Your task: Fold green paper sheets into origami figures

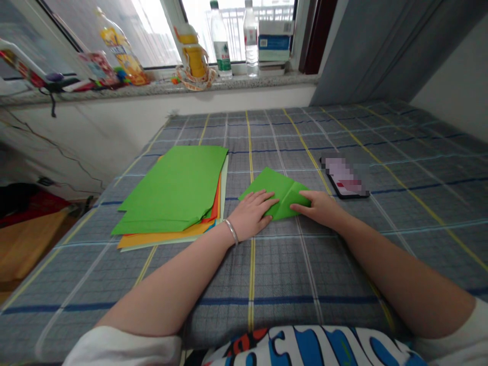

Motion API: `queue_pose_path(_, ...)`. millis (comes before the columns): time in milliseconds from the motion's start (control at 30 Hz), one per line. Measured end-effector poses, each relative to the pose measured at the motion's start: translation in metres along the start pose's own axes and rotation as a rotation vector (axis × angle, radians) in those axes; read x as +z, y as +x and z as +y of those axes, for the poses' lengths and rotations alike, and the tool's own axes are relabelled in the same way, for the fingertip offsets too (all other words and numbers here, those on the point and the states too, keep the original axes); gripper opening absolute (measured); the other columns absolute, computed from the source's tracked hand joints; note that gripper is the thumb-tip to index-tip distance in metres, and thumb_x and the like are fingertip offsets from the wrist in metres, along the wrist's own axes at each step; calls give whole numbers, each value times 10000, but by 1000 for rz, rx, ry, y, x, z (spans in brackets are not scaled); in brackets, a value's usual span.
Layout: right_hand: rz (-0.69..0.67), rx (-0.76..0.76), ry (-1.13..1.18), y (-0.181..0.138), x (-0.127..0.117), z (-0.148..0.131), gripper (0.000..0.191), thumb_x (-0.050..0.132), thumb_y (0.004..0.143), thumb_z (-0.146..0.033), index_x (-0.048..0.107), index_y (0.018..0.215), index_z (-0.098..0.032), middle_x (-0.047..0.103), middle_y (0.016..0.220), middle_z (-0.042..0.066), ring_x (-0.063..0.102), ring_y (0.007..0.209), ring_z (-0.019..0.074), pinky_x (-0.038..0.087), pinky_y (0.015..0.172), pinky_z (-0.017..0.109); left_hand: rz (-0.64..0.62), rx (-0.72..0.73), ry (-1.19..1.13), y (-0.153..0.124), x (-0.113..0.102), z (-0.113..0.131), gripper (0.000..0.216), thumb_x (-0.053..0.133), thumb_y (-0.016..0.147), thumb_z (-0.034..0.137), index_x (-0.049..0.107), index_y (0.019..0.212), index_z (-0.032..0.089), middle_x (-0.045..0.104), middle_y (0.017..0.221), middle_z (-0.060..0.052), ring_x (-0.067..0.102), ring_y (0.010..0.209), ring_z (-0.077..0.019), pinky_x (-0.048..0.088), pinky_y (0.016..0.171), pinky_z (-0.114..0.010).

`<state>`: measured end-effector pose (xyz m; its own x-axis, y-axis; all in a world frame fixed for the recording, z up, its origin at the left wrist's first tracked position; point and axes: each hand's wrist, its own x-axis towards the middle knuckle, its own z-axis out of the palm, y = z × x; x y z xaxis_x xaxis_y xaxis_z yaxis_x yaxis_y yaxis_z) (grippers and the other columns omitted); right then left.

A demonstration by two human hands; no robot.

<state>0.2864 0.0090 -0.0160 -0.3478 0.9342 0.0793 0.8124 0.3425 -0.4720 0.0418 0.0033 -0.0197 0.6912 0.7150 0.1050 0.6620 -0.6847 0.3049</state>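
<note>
Left hand (251,213) and right hand (318,207) — fingers flat, unclenched — press folded green paper (280,187), tip pointing away.

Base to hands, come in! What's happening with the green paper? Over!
Left hand flat on folded green paper. Right hand pressing down its right flap. Coloured paper stack to the left, phone to the right, both apart from it.

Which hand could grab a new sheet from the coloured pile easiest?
Probably the left hand: it lies on the folded green paper right beside the pile; the right hand is on the far side.
</note>
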Motion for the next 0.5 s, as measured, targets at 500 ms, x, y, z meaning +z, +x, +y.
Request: queue_pose_path(500,135,69,-268,2,11,-8,252,531,895,-434,571,790,-209,684,834,52,604,772,216,343,644,320,52,-4,-82,2,-4,3,568,562,799,169,500,1361,230,522,1427,-57,401,1365,-296,326,1127,-537)
